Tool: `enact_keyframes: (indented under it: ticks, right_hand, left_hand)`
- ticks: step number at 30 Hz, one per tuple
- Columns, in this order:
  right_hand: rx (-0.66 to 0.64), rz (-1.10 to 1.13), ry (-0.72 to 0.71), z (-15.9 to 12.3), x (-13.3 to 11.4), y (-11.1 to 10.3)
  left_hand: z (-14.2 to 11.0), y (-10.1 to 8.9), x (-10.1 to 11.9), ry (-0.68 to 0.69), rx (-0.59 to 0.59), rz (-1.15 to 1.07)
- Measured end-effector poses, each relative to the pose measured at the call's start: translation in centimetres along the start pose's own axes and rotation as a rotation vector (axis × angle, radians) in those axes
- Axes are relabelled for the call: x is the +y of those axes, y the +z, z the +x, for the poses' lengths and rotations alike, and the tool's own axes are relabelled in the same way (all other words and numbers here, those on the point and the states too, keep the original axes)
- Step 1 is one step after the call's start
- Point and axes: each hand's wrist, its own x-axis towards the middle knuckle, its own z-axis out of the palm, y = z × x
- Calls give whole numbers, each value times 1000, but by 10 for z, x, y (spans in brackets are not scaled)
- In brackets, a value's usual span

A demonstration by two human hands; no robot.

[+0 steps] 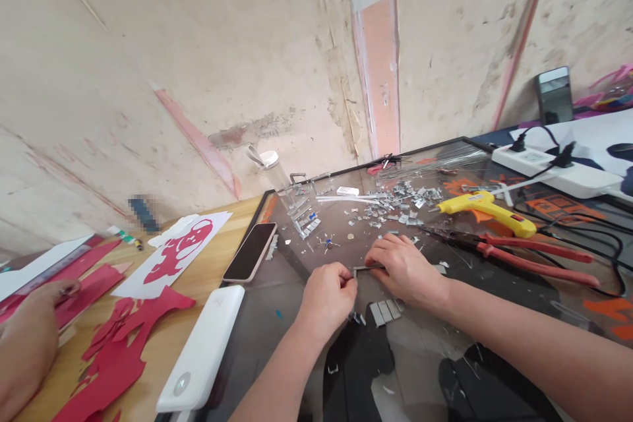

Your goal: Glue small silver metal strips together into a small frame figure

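My left hand [328, 291] is closed in a pinch at one end of a thin grey metal strip [363, 270]. The other end lies under the bent fingers of my right hand [406, 269]. Both hands are low over the dark glass tabletop [291, 297]. Just below them rests a small panel of joined silvery strips [386, 312]. Beyond my fingers spreads a heap of small bent metal pieces [395, 201]. To its left stands a little framework built of metal pieces [305, 214]. The fingertips partly hide the held strip.
Right of my hands lie red-handled pliers [539, 260], a yellow glue gun [487, 211] and a white power strip [548, 168] with black cables. On the left are a phone [251, 252], a white power bank [202, 346], red paper cutouts [116, 362] and another person's hand [37, 326].
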Motion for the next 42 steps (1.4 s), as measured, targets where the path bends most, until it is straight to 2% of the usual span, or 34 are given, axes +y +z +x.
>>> enact_keyframes:
  ticks: [12, 24, 42]
  right_hand:
    - [-24, 39, -21, 0, 0, 2]
    - [-12, 54, 52, 4, -1, 4]
    - [-3, 70, 73, 5, -2, 8]
  left_hand:
    - [-1, -1, 2, -1, -8, -4]
    - [-1, 2, -2, 22, -6, -33]
    - [-1, 3, -2, 48, -5, -37]
